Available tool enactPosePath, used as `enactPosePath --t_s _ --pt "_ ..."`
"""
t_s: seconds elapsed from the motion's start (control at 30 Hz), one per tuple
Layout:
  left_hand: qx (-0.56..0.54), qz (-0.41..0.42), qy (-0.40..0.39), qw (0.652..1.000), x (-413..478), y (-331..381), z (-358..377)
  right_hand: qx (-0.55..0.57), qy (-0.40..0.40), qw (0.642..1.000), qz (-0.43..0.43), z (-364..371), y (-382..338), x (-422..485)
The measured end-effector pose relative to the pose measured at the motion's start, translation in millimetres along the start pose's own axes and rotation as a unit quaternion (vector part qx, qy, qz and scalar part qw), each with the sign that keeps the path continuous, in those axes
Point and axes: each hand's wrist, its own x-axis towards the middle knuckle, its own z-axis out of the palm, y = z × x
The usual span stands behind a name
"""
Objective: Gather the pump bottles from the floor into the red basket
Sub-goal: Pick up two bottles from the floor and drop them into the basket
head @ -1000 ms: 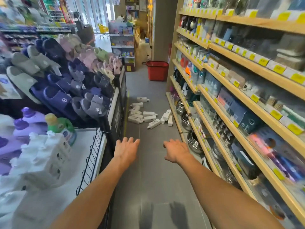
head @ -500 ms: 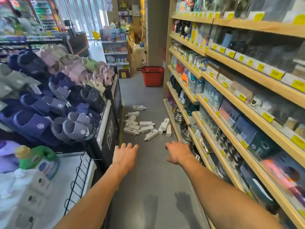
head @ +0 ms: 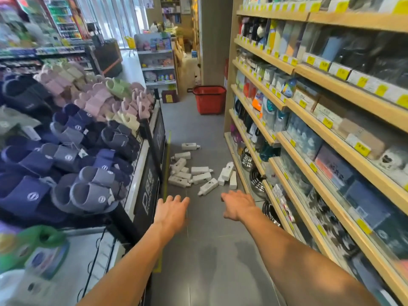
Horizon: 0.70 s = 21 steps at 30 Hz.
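Pump bottles: white, all lying on their sides on the grey floor, scattered in a loose heap mid-aisle. One lies apart at the far edge of the group, its pump pointing right. A cluster is piled against the foot of the slipper display on the left; several there touch or overlap. Two or three more lie side by side near the base of the wooden shelving on the right. We cannot give a sure count; some overlap.

Red basket: standing upright on the floor farther down the aisle, well beyond the bottles, just beside the end of the right-hand shelving. Its inside is hidden from us.

Our left hand: stretched forward, palm down, fingers loosely spread, holding nothing. Our right hand: also forward and palm down, fingers extended and slightly apart, nothing in it. Both hover above the floor, short of the nearest bottle and not touching any.

Surroundings: slipper display on the left, with navy, grey, pink and green pairs. Wooden shelving on the right, packed with boxed goods and yellow price tags. A green bottle sits at lower left, blurred.
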Motion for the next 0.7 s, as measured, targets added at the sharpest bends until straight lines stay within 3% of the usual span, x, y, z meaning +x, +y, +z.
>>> enactPosePath --t_s 0.2,0.37,0.7 --pt "-0.020 0.006 0.006 1.000 74 -36 -24 -0.016 -0.024 0.999 0.026 -16 0 50" --pt "-0.014 0.016 0.026 0.999 131 -61 -39 -0.009 0.001 0.999 0.037 -45 -2 94" --pt "0.012 0.041 0.014 0.999 240 -51 -46 -0.006 0.017 0.999 0.042 -87 33 189"
